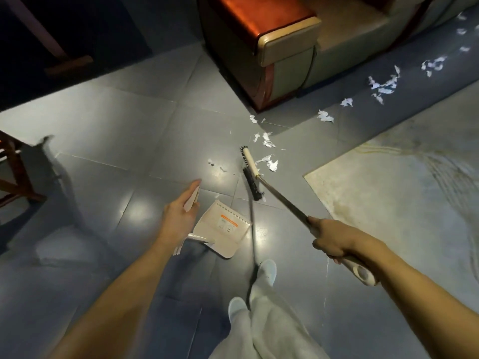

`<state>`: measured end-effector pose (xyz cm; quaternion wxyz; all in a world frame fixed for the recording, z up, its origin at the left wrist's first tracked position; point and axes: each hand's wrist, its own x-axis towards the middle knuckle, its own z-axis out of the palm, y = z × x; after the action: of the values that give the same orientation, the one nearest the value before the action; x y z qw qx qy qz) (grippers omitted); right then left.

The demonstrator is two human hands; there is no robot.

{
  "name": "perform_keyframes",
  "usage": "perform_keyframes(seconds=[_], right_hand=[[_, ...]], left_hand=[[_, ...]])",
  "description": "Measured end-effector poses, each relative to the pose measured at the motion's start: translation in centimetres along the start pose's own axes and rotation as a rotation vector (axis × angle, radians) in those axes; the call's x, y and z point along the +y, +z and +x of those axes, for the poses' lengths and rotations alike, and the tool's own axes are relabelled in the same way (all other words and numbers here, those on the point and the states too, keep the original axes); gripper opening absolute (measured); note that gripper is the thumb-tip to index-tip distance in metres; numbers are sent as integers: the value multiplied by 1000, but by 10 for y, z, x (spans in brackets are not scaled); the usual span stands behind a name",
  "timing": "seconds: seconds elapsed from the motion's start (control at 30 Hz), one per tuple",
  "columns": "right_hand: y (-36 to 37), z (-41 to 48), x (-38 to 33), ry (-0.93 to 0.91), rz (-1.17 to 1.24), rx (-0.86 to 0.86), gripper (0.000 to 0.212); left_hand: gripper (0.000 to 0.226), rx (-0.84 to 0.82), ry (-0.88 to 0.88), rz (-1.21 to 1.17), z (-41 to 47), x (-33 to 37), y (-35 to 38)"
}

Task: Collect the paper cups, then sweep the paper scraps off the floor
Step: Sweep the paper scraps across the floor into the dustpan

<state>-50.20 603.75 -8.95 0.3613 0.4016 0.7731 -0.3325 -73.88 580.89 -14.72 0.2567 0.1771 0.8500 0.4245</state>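
The right arm reaches forward and the right hand (333, 242) wraps fully round the shaft of the broom (252, 174), just ahead of its thick cream grip end, which has an oval hole through it. The shaft slants down and away to the left. The left arm stretches out beside it, and the left hand (180, 212) holds a flat white strip (191, 200) pinched between thumb and nearly straight fingers. The strip runs on under the wrist, and whether it joins the dustpan cannot be told.

The broom has a thin metal shaft and a cream back with dark, stiff bristles resting on the floor. The dustpan (220, 229) is a pale plastic scoop with an orange label, lying flat just below the left hand. Torn white paper scraps (269, 163) lie beside the broom head and trail off to the upper right along the sofa (287, 55), which is beige leather with a glossy red-brown wooden armrest.

The floor (129, 141) is grey, shiny tile. A pale, worn rug (388, 190) lies to the right, and a wooden chair (15, 174) stands at the left edge.
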Motion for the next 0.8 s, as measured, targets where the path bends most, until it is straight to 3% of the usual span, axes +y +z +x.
perform_keyframes(seconds=[0.13,0.23,0.4,0.57,0.8], right_hand=[[20,29,16,70,-125,-37,68],[35,40,17,43,-43,-147,55],[26,34,26,4,118,-291,58],[-25,25,28,-72,215,-284,67],[-61,46,-12,-158,81,-146,61]], left_hand=[[65,-45,4,53,26,19,25],[65,14,8,33,40,31,30],[61,-7,-9,95,50,42,34],[63,-1,-27,90,41,34,15],[58,87,-58,83,36,15,-24]])
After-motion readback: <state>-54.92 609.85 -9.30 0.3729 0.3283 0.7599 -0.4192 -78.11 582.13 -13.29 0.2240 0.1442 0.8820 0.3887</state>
